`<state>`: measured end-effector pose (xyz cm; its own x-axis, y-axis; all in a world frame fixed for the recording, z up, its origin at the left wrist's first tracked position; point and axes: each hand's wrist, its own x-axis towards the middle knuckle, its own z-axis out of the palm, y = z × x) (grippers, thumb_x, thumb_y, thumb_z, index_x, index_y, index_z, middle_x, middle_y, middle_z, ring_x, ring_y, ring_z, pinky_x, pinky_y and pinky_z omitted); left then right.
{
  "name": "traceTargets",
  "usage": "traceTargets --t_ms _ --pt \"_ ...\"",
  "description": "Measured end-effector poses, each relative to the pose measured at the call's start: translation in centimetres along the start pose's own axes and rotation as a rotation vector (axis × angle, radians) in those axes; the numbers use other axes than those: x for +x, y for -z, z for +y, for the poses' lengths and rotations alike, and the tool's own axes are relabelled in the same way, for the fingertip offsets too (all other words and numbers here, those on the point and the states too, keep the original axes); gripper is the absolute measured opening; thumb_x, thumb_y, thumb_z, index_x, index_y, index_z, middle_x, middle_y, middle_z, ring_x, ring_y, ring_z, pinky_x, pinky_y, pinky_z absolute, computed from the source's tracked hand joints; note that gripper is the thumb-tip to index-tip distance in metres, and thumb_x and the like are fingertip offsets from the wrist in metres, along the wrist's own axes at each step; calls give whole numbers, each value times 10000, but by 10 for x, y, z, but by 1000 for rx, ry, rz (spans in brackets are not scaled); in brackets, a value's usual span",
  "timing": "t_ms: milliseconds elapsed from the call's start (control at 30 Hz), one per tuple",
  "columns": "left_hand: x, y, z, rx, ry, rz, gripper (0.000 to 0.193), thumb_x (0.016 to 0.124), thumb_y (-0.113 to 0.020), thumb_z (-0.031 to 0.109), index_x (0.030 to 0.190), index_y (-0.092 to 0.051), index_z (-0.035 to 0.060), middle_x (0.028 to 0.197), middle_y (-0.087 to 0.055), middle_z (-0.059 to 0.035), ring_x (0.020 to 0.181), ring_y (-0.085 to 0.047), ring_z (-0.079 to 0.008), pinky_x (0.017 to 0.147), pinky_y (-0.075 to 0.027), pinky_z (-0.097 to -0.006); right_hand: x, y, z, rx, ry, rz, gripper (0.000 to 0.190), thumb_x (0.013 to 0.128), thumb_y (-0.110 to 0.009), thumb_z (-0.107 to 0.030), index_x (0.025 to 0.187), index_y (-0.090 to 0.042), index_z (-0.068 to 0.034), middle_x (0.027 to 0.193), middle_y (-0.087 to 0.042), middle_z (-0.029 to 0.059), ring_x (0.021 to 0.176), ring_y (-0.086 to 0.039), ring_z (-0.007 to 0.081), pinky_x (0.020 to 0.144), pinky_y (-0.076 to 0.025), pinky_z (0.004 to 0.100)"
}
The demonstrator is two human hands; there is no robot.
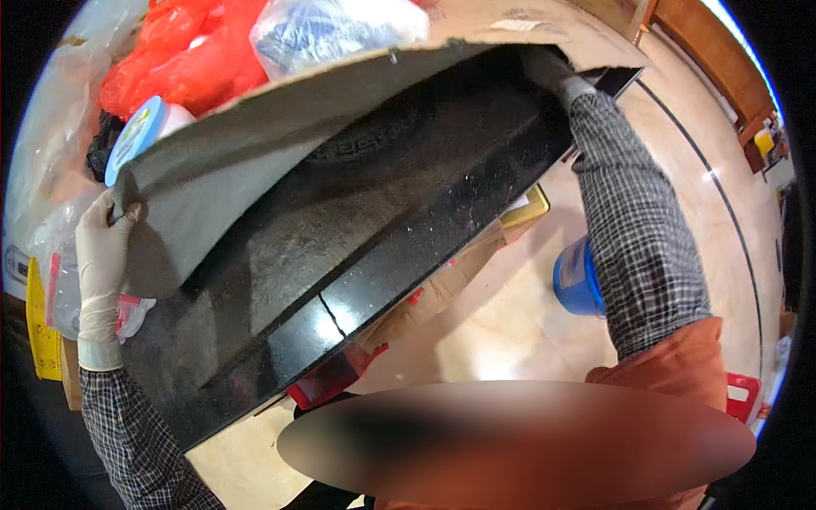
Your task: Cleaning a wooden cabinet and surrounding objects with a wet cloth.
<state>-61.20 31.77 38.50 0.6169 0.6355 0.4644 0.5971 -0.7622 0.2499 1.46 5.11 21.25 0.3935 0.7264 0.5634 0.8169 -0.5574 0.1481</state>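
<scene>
A large, flexible grey sheet (210,191), its material unclear, is raised along its far edge above a black glossy countertop (408,245). My left hand (105,236), in a pale glove, pinches the sheet's left corner between thumb and fingers. At the far right corner is my right hand (549,69), gripping the sheet there; its fingers lie in deep shadow and are partly hidden. Dusty, dull smears mark the black surface under the sheet, and a raised ridge runs near the front edge.
Behind the sheet lie red plastic bags (185,64), a clear bag (331,32) with blue contents and a tub with a blue-rimmed lid (134,140). A yellow object (43,319) stands far left. A blue bucket (577,280) is on the tiled floor (484,325). Cardboard (440,287) sits under the counter.
</scene>
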Motion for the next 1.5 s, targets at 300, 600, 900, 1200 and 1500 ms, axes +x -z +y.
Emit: traceTargets --t_ms 300,600,900,1200,1500 --pt "2 4 -14 33 37 -59 222 836 -637 75 1029 -625 -36 824 -619 -20 769 -518 -82 738 -439 -248 -6 29 -26 -185 -14 6 353 863 -468 -153 1159 -589 -3 1132 -603 254 1089 -578 360 950 -445 445" --pt "6 -2 -19 -8 20 -38 261 838 -643 94 1057 -619 -46 842 -650 -69 782 -540 -104 763 -447 -264 -27 49 -38 -248 9 99 294 911 -446 -160 1137 -620 -90 1111 -625 203 1048 -598 356 874 -494 433" --pt "-9 -2 -2 -42 56 -16 260 828 -655 98 1059 -617 -16 810 -621 -45 763 -507 -79 744 -439 -257 -120 147 -116 297 -288 -46 267 851 -509 -122 1073 -658 -124 979 -626 175 979 -584 357 864 -475 409" --pt "-10 -5 -2 -130 27 -26 226 827 -651 50 1033 -620 -40 836 -621 -1 799 -500 -59 757 -428 -221 -86 133 -130 684 -401 62 535 856 -626 -316 1285 -508 -20 1185 -604 208 1127 -565 308 971 -413 325" --pt "-44 6 27 -101 -14 7 141 797 -668 36 915 -616 -20 797 -604 -44 764 -525 -97 730 -433 -249 -115 134 -173 684 -294 -1 506 811 -692 -319 1170 -585 21 1078 -626 245 1035 -584 387 936 -431 389"
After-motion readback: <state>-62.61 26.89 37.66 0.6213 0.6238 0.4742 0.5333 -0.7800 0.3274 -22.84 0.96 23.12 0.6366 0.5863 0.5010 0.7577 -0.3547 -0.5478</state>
